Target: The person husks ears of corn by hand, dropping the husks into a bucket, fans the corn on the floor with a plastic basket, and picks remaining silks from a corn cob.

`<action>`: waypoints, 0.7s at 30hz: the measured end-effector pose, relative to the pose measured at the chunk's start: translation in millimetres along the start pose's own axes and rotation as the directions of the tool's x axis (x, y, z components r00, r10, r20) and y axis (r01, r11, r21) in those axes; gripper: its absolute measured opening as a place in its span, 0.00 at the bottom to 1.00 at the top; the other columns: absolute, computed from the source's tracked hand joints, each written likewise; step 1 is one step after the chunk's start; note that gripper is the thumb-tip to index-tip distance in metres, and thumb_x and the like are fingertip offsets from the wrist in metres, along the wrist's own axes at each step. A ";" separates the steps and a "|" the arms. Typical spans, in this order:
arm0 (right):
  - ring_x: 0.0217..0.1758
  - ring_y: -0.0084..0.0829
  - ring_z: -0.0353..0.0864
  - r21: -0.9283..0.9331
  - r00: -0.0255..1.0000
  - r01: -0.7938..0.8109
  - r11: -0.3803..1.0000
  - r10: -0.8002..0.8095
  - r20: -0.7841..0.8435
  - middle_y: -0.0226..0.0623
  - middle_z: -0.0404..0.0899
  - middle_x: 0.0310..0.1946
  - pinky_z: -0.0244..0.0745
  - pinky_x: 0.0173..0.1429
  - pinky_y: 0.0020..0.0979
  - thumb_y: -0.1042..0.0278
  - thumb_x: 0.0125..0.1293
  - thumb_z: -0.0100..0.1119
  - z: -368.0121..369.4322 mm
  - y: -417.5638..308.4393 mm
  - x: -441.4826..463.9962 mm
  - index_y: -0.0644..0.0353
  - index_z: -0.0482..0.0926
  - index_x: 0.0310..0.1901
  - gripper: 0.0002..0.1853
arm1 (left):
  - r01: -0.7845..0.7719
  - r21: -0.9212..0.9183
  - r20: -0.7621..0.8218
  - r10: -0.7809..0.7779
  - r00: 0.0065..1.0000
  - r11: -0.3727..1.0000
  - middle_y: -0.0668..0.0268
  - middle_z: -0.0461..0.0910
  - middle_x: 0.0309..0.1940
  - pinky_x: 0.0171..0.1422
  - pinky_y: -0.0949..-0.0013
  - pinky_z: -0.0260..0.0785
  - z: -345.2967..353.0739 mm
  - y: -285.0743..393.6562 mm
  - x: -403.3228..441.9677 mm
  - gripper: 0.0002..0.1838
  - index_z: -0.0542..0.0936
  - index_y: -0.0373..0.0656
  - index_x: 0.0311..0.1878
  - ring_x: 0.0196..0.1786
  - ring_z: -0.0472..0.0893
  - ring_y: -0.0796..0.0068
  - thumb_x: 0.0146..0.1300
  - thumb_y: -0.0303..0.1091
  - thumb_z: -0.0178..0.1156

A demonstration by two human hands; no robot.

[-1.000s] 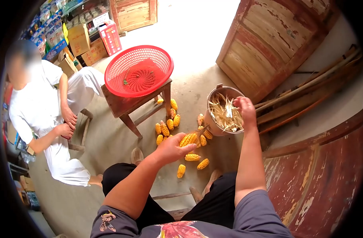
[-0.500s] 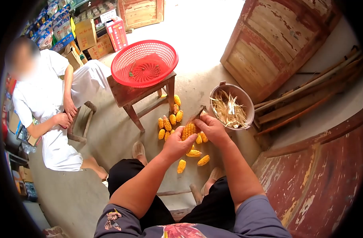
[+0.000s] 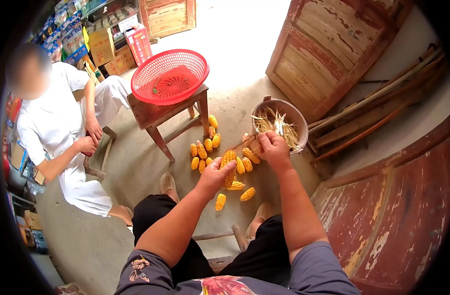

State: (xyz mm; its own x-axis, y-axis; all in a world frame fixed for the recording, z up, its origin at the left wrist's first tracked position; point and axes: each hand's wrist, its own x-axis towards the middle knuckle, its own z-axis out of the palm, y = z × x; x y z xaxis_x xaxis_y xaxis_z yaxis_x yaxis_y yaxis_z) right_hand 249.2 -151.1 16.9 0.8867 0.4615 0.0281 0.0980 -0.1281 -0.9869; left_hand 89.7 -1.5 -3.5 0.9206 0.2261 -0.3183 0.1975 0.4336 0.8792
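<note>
My left hand (image 3: 214,177) is closed around a yellow ear of corn (image 3: 229,161), which it holds upright above the floor. To its right, my right hand (image 3: 275,150) pinches a brownish tuft of corn husk and silk (image 3: 254,145), apart from the ear. Beneath and around my hands, several bare yellow ears (image 3: 248,193) lie loose on the concrete floor, some partly hidden. Just beyond my right hand stands a bucket (image 3: 299,123) holding pale dry corn husks (image 3: 279,123).
A red plastic colander basket (image 3: 173,73) sits on a wooden stool (image 3: 158,115) ahead. At left a person in white (image 3: 63,118) sits with hands together. Wooden doors (image 3: 328,54) and leaning poles (image 3: 382,105) stand on the right; cartons (image 3: 102,46) are behind.
My hands have moved apart. The right hand has pulled the husk and silk away from the ear, toward the bucket, while the left keeps hold of the ear.
</note>
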 end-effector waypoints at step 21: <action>0.23 0.18 0.69 0.263 0.874 -0.383 0.886 0.255 0.414 0.26 0.72 0.26 0.66 0.26 0.19 0.59 0.73 0.54 6.9 -8.5 -19.0 0.56 0.75 0.40 0.09 | 0.081 -0.359 0.048 -0.068 0.997 0.930 0.63 0.81 0.39 0.41 0.67 0.78 -8.8 13.2 -10.2 0.18 0.74 0.45 0.53 0.38 0.83 0.69 0.74 0.48 0.49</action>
State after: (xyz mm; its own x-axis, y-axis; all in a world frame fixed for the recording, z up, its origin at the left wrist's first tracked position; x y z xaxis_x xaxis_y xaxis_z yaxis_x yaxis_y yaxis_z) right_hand 228.4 -152.8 23.7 0.6123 0.7344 -0.2930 -0.3717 -0.0597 -0.9264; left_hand 80.0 9.6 8.2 0.9201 0.1540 -0.3602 0.1373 0.7344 0.6646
